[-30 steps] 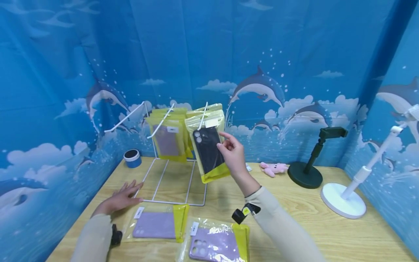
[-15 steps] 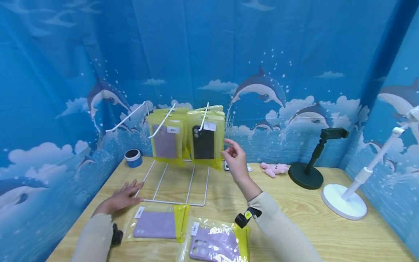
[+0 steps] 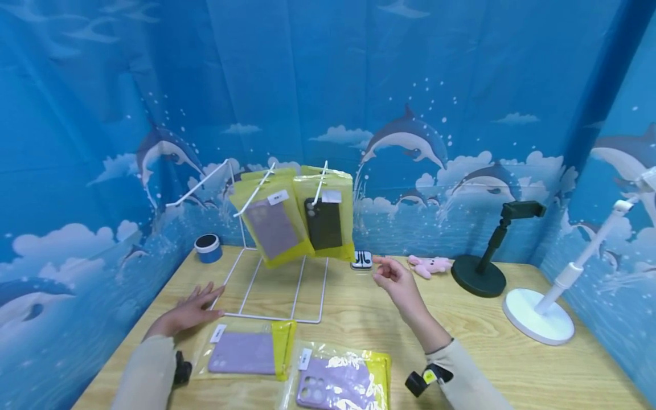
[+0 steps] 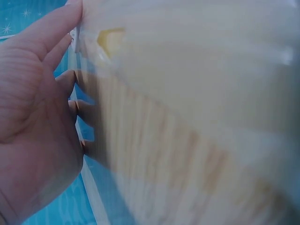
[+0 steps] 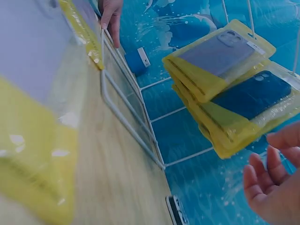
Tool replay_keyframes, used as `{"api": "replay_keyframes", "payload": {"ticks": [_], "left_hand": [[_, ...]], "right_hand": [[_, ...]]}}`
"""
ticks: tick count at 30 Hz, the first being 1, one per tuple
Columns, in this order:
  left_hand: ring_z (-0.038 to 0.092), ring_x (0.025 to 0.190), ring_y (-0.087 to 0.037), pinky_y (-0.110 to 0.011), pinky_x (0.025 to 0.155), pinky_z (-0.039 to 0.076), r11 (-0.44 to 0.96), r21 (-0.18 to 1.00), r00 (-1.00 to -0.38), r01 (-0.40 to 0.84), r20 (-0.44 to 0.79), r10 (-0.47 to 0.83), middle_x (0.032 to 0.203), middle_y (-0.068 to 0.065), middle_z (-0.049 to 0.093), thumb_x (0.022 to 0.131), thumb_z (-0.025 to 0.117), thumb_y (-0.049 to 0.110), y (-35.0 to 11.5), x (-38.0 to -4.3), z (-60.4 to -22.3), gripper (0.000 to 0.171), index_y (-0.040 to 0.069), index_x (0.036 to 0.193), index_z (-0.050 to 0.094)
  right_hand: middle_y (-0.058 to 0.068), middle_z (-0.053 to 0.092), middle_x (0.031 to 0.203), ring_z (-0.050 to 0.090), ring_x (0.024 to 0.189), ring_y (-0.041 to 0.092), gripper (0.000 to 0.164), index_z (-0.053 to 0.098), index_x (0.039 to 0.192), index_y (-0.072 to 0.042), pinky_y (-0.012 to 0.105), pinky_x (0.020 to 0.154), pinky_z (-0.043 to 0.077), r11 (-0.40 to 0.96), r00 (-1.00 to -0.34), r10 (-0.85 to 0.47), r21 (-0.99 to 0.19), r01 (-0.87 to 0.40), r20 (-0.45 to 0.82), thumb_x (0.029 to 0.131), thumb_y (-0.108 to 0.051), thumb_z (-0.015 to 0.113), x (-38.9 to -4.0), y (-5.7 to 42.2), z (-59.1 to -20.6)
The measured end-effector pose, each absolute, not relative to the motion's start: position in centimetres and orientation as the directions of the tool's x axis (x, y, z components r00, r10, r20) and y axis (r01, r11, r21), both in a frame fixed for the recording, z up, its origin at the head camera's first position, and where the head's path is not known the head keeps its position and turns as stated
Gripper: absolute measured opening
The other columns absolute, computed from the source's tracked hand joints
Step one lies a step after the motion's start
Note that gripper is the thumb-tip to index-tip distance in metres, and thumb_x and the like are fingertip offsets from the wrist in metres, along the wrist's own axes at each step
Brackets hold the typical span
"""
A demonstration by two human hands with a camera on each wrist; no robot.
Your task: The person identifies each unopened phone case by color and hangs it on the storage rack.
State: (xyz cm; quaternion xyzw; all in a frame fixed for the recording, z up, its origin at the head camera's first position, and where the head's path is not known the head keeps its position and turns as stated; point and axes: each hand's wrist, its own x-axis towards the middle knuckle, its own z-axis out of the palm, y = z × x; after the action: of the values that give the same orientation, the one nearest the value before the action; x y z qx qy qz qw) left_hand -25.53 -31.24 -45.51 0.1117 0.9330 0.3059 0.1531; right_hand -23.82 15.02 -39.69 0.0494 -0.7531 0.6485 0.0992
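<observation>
My left hand (image 3: 189,310) lies on the table, fingers spread, at the front left corner of the white wire rack (image 3: 271,317). On one rack hook hangs a packet with a purple phone case (image 3: 274,228), tilted; on the hook to its right, one with a black phone case (image 3: 324,228). More yellow packets hang behind both. Clear of them, low on the right, my right hand (image 3: 400,285) holds nothing, its fingers loosely bent. Two packaged purple phone cases lie in front of the rack, one on the left (image 3: 243,352) and one nearer (image 3: 335,381).
A small earphone case (image 3: 361,260) lies just left of my right fingertips. Behind are a pink plush toy (image 3: 429,265), a black phone stand (image 3: 479,273) and a white stand (image 3: 538,316). A blue round container (image 3: 208,249) stands behind the rack's left side. The leftmost hook (image 3: 197,185) juts forward.
My right hand has come off the black phone case packet and moved right and down. That packet has swung back to hang, and the purple one beside it now tilts. My left hand stays put.
</observation>
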Motion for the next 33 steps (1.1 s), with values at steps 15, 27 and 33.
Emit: {"api": "replay_keyframes", "payload": {"ticks": [15, 27, 33], "left_hand": [[-0.013, 0.135, -0.054, -0.07, 0.099, -0.016, 0.791, 0.605, -0.929, 0.093, -0.233, 0.287, 0.151, -0.032, 0.0, 0.09, 0.059, 0.044, -31.2, -25.6, -45.5, 0.077, 0.004, 0.148, 0.026], [-0.014, 0.134, -0.055, -0.07, 0.099, -0.016, 0.785, 0.612, -0.929, 0.094, -0.23, 0.29, 0.15, -0.034, 0.0, 0.09, 0.06, 0.044, -31.3, -25.7, -45.5, 0.079, 0.003, 0.148, 0.026], [-0.013, 0.134, -0.055, -0.071, 0.099, -0.015, 0.79, 0.605, -0.93, 0.099, -0.227, 0.29, 0.15, -0.034, 0.001, 0.09, 0.06, 0.044, -31.4, -25.8, -45.7, 0.078, 0.003, 0.147, 0.026]], "right_hand": [[0.025, 0.06, 0.105, 0.059, 0.096, 0.035, 0.03, 0.057, 0.116, 0.009, 0.028, 0.081, 0.052, 0.317, -0.781, -0.617, -0.878, -0.358, 0.097, 0.088, -0.004, 0.063, -19.1, 16.6, -42.5], [0.018, 0.056, 0.116, 0.055, 0.107, 0.031, 0.043, 0.054, 0.126, -0.002, 0.035, 0.091, 0.05, 0.333, -0.66, -0.75, -0.85, -0.408, 0.023, 0.087, -0.015, 0.068, -18.9, 15.6, -44.0], [0.011, 0.052, 0.12, 0.051, 0.11, 0.016, 0.062, 0.047, 0.137, -0.007, 0.029, 0.095, 0.044, 0.389, -0.591, -0.806, -0.776, -0.497, -0.025, 0.082, -0.021, 0.073, -18.7, 14.7, -44.6]]}}
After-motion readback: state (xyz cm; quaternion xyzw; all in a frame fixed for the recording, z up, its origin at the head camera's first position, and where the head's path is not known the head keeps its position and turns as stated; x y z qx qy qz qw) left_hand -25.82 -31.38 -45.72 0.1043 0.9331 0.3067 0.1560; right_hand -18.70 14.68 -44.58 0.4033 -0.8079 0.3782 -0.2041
